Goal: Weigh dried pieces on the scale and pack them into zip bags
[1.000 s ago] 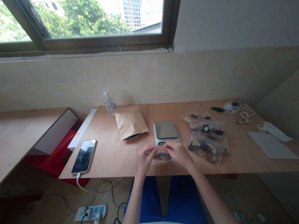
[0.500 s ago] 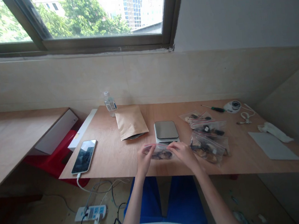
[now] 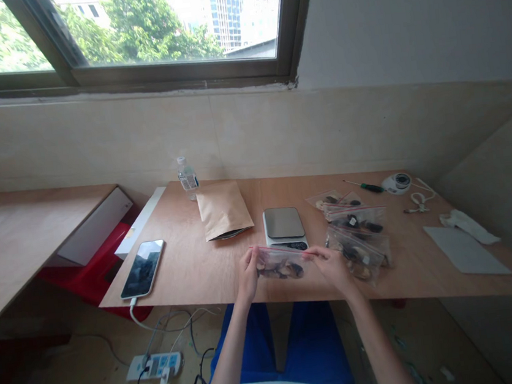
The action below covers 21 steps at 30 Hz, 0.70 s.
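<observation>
A clear zip bag with a red seal strip, holding dark and tan pieces, is stretched between my hands near the table's front edge. My left hand pinches its top left corner. At the top right corner, my right hand grips the seal strip. Just behind the bag stands a small digital scale with a metal plate, nothing on it. Several similar filled zip bags lie to the right, close beside my right hand. What the pieces inside are, I cannot make out.
A brown paper pouch and a water bottle are at the back left. A phone charges near the left edge. On the right lie a screwdriver, a white camera, a white sheet and a white cloth.
My right hand has slid rightward along the seal strip to the bag's far corner. The strip is now pulled out wider, and more of the contents shows.
</observation>
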Motion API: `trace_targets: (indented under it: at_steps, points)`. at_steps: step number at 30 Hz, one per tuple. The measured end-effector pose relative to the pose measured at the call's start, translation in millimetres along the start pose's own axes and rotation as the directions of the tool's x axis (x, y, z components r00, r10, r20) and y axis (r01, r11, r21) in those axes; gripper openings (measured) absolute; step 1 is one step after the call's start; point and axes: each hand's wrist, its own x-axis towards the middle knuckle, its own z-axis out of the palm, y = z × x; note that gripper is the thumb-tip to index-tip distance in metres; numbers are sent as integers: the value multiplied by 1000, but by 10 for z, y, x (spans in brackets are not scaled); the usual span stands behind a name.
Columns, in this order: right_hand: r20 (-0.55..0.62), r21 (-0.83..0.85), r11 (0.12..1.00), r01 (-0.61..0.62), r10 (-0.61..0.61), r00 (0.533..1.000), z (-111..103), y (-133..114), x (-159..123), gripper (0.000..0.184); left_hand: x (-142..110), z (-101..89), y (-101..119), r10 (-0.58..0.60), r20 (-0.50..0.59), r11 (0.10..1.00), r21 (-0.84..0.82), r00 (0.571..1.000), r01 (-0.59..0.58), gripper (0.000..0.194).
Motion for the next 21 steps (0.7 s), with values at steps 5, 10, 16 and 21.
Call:
trace_targets:
  at_steps: [5, 10, 16, 21]
  points:
    - [-34, 43, 998, -38, 39, 999, -59, 131, -50, 20, -30, 40, -43, -109, 39, 993, -31, 993, 110, 46]
    - [-57, 101, 992, -72, 78, 995, -164, 161, -88, 26, -8, -3, 11, -56, 215, 995, 90, 975, 38, 44]
    - [-295, -50, 993, -106, 87, 951, -668, 389, -143, 41, 240, -808, 189, 348, -183, 780, 601, 919, -175, 35]
    - [-542, -264, 908, -324, 138, 829, -1134, 757, -249, 52, 351, -1922, 334, 406, -612, 424, 784, 679, 453, 69]
